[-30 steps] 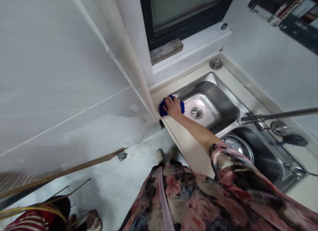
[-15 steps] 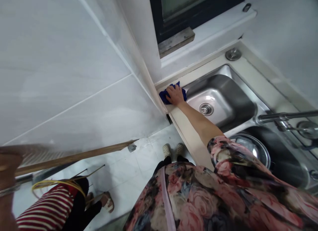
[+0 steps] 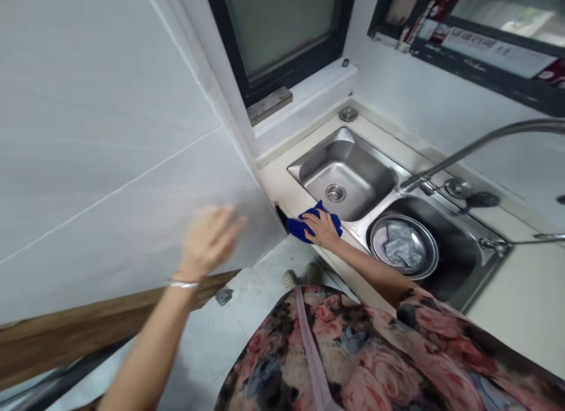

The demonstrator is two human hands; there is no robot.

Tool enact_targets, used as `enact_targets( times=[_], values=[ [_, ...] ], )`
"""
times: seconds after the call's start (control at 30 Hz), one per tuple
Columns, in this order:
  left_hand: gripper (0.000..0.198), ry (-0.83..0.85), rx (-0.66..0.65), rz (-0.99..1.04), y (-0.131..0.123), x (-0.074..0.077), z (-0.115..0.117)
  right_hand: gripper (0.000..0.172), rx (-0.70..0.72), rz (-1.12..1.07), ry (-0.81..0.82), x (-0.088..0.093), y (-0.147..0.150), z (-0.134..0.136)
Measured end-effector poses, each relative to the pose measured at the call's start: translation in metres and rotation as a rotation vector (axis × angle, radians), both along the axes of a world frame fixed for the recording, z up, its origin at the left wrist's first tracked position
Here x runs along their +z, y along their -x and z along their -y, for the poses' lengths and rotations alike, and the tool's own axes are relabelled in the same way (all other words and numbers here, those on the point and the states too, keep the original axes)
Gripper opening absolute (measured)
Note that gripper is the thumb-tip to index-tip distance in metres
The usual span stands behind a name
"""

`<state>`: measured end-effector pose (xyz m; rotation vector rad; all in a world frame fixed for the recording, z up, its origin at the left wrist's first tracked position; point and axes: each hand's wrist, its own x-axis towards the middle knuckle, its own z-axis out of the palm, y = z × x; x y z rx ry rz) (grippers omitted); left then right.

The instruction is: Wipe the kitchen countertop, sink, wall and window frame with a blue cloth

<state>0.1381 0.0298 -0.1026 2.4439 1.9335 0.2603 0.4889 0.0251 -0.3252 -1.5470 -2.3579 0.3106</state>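
My right hand (image 3: 325,228) presses a blue cloth (image 3: 304,225) flat on the beige counter edge (image 3: 282,190), at the front left corner of the steel sink (image 3: 353,163). Its fingers lie spread over the cloth. My left hand (image 3: 207,240) is raised in front of the white tiled wall (image 3: 110,140), blurred by motion, fingers loosely apart and holding nothing that I can make out. A thin bracelet circles that wrist.
The sink's right basin holds a round steel bowl (image 3: 404,246) with grey cloth inside. A long faucet (image 3: 477,146) arches over the basins. A dark-framed window (image 3: 282,34) stands behind the counter. A wooden plank (image 3: 88,322) lies along the floor by the wall.
My right hand has slid the blue cloth from the back left corner of the counter toward the front edge. My left hand has risen into view before the wall.
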Motion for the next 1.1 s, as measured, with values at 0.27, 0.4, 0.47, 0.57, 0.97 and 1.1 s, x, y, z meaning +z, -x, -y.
enact_targets(
  times=[0.27, 0.4, 0.47, 0.57, 0.97, 1.1],
  values=[
    [0.042, -0.045, -0.744, 0.394, -0.173, -0.189, -0.064, 0.032, -0.254, 0.004, -0.004, -0.007, -0.092, 0.192],
    [0.048, 0.167, -0.635, 0.469, -0.207, -0.225, -0.093, 0.028, -0.614, 0.057, 0.13, 0.002, -0.125, 0.326],
    [0.051, 0.234, -0.502, 0.502, -0.217, -0.237, -0.098, 0.028, -0.826, 0.091, 0.194, 0.008, -0.128, 0.378],
    [0.054, 0.246, -0.37, 0.535, -0.226, -0.246, -0.094, 0.028, -1.092, 0.149, 0.211, 0.013, -0.12, 0.414],
    [0.061, 0.242, -0.381, 0.52, -0.231, -0.234, -0.076, 0.047, -1.283, 0.263, 0.208, 0.006, -0.059, 0.248],
    [0.062, 0.241, -0.369, 0.497, -0.231, -0.235, -0.076, 0.047, -1.09, 0.185, 0.207, 0.008, -0.027, 0.163]
  ],
)
